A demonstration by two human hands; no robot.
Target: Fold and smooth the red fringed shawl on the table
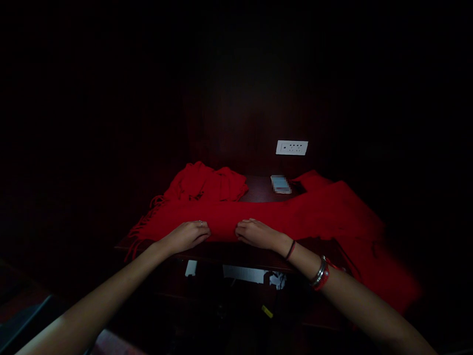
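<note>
Two bare hands, the left hand and the right hand, rest with curled fingers at the near edge of a fringed red cloth, on the wearer's side of the phone; whether they pinch it, I cannot tell. Done, it seems: the stretch nearer than the phone lies flat and fairly smooth. Not yet neat — loose folds right of the phone, trailing downward, and a crumpled red heap left of it — perhaps separate.
</note>
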